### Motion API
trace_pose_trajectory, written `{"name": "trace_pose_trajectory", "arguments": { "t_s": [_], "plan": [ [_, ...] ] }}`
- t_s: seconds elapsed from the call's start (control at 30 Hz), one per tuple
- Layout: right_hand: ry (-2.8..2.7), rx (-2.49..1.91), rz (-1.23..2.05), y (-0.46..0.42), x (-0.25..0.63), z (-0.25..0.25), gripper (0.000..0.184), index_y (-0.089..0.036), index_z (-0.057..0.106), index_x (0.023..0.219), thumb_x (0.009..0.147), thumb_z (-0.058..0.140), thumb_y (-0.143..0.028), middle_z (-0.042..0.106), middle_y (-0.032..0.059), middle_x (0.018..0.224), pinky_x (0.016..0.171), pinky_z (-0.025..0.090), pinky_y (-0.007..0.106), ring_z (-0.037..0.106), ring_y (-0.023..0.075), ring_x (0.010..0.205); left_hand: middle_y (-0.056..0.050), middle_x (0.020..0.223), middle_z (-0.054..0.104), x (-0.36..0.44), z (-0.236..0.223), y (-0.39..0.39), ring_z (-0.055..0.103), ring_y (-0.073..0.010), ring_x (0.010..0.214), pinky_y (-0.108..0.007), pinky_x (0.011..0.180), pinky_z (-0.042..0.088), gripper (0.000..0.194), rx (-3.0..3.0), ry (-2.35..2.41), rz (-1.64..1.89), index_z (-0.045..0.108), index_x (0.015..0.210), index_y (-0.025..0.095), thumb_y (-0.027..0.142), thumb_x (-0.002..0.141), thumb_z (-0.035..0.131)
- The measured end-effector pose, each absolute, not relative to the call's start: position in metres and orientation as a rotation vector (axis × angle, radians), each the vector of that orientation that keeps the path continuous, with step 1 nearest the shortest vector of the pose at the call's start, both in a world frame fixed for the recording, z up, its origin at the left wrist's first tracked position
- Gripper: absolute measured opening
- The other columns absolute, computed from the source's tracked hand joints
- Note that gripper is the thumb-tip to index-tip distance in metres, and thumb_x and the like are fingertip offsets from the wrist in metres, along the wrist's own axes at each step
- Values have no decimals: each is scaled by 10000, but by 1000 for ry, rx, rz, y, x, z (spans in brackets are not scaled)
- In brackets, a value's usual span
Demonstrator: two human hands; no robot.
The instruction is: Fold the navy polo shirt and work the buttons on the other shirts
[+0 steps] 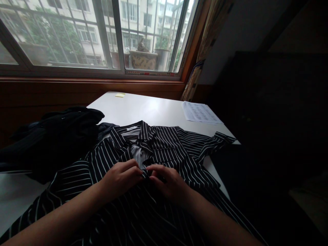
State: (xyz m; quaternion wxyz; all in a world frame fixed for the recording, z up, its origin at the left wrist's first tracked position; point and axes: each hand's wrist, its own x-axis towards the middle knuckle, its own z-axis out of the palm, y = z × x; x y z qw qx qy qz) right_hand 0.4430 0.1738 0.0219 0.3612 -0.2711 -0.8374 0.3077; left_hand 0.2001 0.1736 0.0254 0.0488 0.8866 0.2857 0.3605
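A black shirt with thin white stripes point(174, 143) lies spread front-up on the white table point(143, 107), collar toward the window. My left hand point(120, 179) and my right hand point(167, 182) rest on its chest, side by side. Both have their fingers bent and pinched on the shirt's front edges just below the open neck, fingertips almost touching. What lies between the fingertips is too small to make out.
A heap of dark clothes point(58, 133) sits on the table's left side. A sheet of printed paper point(200, 112) lies at the far right corner, a yellow sticky note point(120, 95) at the far edge. The window point(102, 34) is behind; right of the table is dark.
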Motion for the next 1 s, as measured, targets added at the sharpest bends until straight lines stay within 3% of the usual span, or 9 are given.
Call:
{"name": "trace_pose_trajectory", "arguments": {
  "t_s": [0.13,0.5,0.73,1.0],
  "plan": [
    [-2207,-642,725,176,442,20,282,-247,581,1272,998,530,-207,713,40,996,778,554,256,679,126,831,-17,806,601,200,26,174,571,-85,602,-187,538,469,129,2703,866,1094,616,928,160,244,995,544],
    [-2128,-597,465,175,440,21,95,-205,636,1018,962,569,-169,703,20,795,612,538,214,654,113,653,-7,793,632,200,33,172,581,-110,602,-228,532,444,113,2810,820,1117,629,1020,171,237,1000,539],
    [-2047,-565,322,174,439,26,111,-194,654,979,892,648,-127,690,18,773,575,533,187,644,97,631,-9,764,643,198,42,165,577,-110,603,-238,567,465,132,2928,730,1196,647,1066,152,193,993,545],
    [-2034,-513,200,169,438,34,89,-208,644,993,915,634,-167,704,-5,744,577,536,180,651,83,610,21,679,600,201,46,161,554,-81,576,-205,568,466,107,2932,657,1312,668,1011,149,130,963,574]
  ]
}}
